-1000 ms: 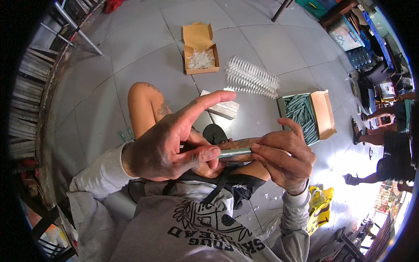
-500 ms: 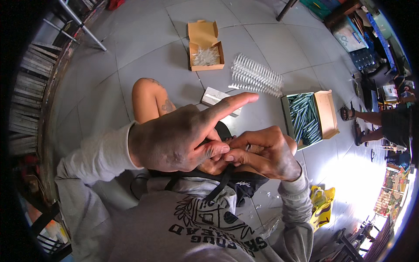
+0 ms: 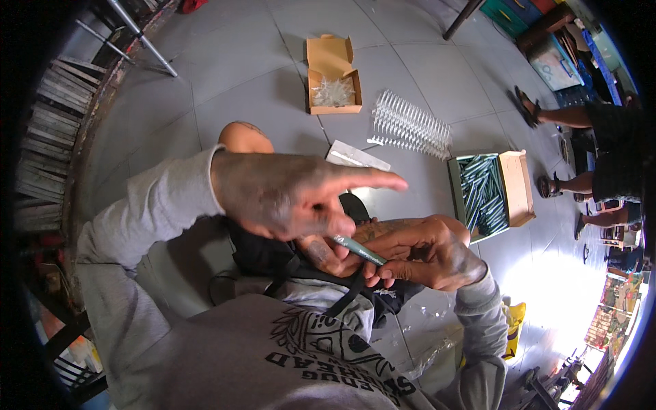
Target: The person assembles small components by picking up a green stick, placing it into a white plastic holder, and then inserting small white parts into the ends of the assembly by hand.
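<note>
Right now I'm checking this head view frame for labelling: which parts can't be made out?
- Green tube: its right end is hidden inside the right hand.
- Left hand: its palm side and fingertips face away, so its grip is unclear.
- Small cardboard box: the pale contents are too small to identify.
- Person at the right edge: cut off by the rim.
</note>
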`<state>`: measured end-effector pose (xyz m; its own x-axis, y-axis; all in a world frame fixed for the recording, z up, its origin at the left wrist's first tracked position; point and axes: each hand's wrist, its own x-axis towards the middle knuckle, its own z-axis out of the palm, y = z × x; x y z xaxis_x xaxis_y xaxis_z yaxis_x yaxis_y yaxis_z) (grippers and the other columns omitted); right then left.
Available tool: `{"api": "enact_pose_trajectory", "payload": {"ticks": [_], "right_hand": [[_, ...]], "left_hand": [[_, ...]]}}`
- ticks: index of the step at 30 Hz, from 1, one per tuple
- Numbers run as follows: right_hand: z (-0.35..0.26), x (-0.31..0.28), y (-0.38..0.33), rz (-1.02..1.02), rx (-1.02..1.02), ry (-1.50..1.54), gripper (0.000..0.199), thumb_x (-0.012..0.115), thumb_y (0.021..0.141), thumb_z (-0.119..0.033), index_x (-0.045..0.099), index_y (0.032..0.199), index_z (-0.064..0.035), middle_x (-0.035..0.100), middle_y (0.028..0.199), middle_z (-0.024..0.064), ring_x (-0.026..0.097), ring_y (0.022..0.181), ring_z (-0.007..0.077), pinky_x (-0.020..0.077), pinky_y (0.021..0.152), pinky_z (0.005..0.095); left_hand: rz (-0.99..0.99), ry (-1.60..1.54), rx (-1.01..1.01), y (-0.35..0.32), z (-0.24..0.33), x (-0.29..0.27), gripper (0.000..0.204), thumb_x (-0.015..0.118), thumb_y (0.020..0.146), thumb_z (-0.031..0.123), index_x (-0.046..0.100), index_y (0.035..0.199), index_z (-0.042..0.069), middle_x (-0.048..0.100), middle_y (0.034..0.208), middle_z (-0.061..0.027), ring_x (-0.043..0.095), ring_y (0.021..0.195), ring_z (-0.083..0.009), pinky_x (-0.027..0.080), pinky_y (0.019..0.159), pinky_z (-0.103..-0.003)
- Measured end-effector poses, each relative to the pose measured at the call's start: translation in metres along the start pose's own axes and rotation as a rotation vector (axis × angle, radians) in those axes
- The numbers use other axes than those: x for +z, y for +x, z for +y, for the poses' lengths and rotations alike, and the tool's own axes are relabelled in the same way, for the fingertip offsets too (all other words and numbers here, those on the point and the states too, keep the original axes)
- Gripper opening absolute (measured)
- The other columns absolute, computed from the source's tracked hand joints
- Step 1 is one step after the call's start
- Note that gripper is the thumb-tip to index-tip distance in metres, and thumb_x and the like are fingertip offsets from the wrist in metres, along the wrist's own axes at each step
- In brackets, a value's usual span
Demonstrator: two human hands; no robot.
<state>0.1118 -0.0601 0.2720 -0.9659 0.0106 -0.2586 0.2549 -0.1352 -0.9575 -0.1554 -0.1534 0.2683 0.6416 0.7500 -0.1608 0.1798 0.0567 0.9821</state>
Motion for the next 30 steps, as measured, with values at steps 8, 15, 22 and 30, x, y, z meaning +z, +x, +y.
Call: {"api": "enact_pose_trajectory", "payload": {"ticks": [8, 15, 22, 30], "right_hand": [[0.04, 0.029, 0.001, 0.353, -0.038, 0.381, 0.031, 0.064, 0.094, 0.008, 0.06, 0.125, 0.0119, 0.071, 0.109, 0.0176, 0.069, 0.098, 0.0201, 0.059, 0.086, 0.0328], [0.053, 0.047, 0.01, 0.55, -0.253, 0.341, 0.033, 0.064, 0.095, 0.007, 0.057, 0.127, 0.0118, 0.069, 0.118, 0.0206, 0.069, 0.106, 0.0231, 0.0589, 0.091, 0.0349], [0.051, 0.068, 0.019, 0.723, -0.296, 0.209, 0.042, 0.067, 0.096, 0.002, 0.053, 0.134, 0.013, 0.069, 0.119, 0.022, 0.068, 0.109, 0.0245, 0.0575, 0.094, 0.035], [0.058, 0.074, 0.015, 0.732, -0.343, 0.139, 0.041, 0.068, 0.095, 0.0, 0.056, 0.133, 0.012, 0.072, 0.114, 0.0193, 0.069, 0.103, 0.0215, 0.0574, 0.09, 0.0317]], "left_hand": [[0.732, -0.343, 0.061, -0.014, -0.04, 0.022, 0.059, 0.049, 0.106, 0.045, 0.048, 0.146, 0.0, 0.073, 0.113, -0.0175, 0.069, 0.097, -0.0172, 0.055, 0.089, -0.033], [0.985, 0.121, 0.115, 0.027, -0.027, 0.098, 0.025, 0.071, 0.094, 0.024, 0.076, 0.109, 0.004, 0.078, 0.104, -0.0071, 0.07, 0.107, -0.0193, 0.022, 0.122, -0.052], [1.157, 0.003, 0.115, 0.04, -0.032, 0.101, 0.026, 0.07, 0.095, 0.038, 0.081, 0.097, 0.014, 0.079, 0.088, 0.0016, 0.073, 0.085, -0.0065, 0.014, 0.114, -0.051], [1.173, -0.293, 0.17, 0.056, -0.017, 0.095, 0.039, 0.067, 0.099, 0.038, 0.076, 0.086, 0.003, 0.075, 0.077, -0.0031, 0.065, 0.062, -0.0063, 0.05, 0.073, -0.029]]}}
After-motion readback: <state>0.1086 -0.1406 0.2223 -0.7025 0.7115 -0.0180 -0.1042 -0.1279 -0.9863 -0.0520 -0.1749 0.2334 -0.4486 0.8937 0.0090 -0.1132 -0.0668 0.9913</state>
